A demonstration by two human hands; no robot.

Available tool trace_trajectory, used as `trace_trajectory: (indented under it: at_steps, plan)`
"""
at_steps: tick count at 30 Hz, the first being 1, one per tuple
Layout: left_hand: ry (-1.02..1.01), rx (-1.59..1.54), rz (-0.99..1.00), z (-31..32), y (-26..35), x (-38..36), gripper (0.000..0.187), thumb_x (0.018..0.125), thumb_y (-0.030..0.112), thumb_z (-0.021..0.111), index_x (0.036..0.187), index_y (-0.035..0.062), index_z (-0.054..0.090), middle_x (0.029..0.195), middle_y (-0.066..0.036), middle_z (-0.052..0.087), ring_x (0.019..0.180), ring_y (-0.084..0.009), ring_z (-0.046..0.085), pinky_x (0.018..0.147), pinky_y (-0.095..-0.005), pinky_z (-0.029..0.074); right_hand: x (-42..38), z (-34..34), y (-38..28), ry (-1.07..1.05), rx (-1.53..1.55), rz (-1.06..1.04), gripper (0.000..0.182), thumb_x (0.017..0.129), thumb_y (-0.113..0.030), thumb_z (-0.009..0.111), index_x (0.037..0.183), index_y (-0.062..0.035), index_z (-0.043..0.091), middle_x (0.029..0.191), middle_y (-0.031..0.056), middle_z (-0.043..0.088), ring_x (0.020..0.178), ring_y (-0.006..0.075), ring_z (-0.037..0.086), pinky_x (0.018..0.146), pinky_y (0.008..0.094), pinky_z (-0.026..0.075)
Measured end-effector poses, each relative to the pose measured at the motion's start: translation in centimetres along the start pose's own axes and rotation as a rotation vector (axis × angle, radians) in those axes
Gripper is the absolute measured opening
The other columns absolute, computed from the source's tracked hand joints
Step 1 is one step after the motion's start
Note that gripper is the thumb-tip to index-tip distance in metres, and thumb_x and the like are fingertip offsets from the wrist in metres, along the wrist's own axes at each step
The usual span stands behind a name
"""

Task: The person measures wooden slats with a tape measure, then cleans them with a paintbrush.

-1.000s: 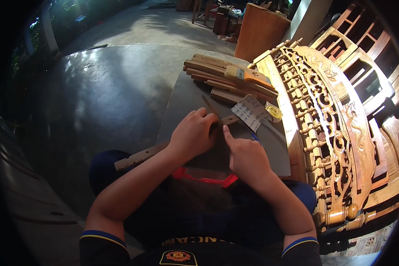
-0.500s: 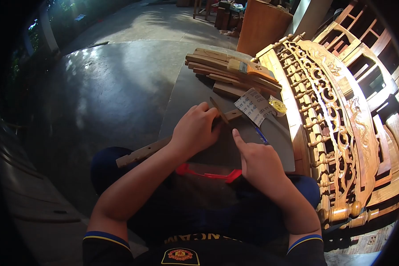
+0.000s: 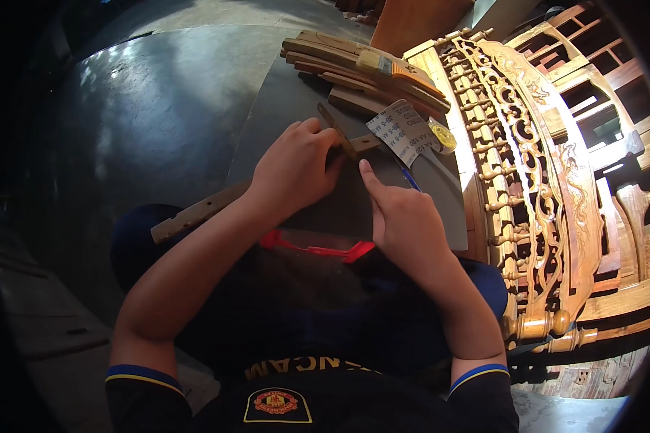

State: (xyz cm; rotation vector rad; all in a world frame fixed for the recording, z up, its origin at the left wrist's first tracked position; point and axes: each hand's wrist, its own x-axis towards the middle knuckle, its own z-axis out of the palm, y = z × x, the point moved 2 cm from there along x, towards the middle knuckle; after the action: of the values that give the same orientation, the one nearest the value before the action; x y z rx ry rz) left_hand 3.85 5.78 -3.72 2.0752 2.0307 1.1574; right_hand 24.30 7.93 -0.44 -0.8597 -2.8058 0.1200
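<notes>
A long wooden strip (image 3: 204,211) with small holes lies slanted across my lap, passing under my left forearm. My left hand (image 3: 296,162) is closed round the strip near its far end. Across that end lies a thin, pointed brown tool that looks like a file (image 3: 335,128). My right hand (image 3: 410,218) is closed on the near end of the file, with the index finger stretched along it; its handle is hidden by the hand. Just beyond, a curled sheet of sandpaper (image 3: 399,132) shows its printed back. A blue pen-like stick (image 3: 411,179) lies beside the right hand.
Wooden pieces (image 3: 339,61) are stacked on the grey board (image 3: 271,108), with a brush (image 3: 374,62) on top. A yellow tape roll (image 3: 443,136) sits near the sandpaper. Carved wooden furniture (image 3: 531,166) stands along the right. Something red (image 3: 318,250) lies at my lap.
The camera view has tilted, so the whole scene sits higher and further left. Both hands keep nearly the same grip on the strip and the file.
</notes>
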Motion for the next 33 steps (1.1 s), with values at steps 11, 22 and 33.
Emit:
trace_trajectory:
  at_steps: [11,22,33]
  plan:
    - [-0.031,-0.033,-0.014,0.1,-0.2,0.2,0.022,0.090,0.018,0.079,0.103,0.0010,0.075,0.095,-0.015,0.065,0.097,-0.0366,0.068,0.084,-0.0469,0.056,1.2,0.5,-0.3,-0.012,-0.045,0.008,0.065,0.088,-0.003,0.061,0.153,0.0012,0.057,0.079,0.0161,0.070,0.071,0.0344,0.072,0.072,0.0477,0.060]
    - [0.038,0.028,0.045,0.5,-0.4,-0.1,0.019,0.089,0.016,0.079,0.102,0.0022,0.076,0.093,-0.013,0.064,0.095,-0.0349,0.066,0.083,-0.0460,0.055,0.4,-0.1,0.6,0.014,0.034,-0.015,0.064,0.089,-0.003,0.062,0.152,0.0010,0.058,0.080,0.0172,0.071,0.073,0.0362,0.073,0.072,0.0484,0.059]
    - [0.014,0.005,0.025,0.3,-0.2,0.1,0.020,0.088,0.016,0.079,0.100,0.0021,0.075,0.094,-0.013,0.065,0.095,-0.0351,0.067,0.082,-0.0465,0.055,0.1,-0.3,0.4,0.001,0.019,-0.027,0.062,0.090,-0.003,0.062,0.152,0.0013,0.058,0.080,0.0155,0.070,0.076,0.0345,0.072,0.073,0.0472,0.059]
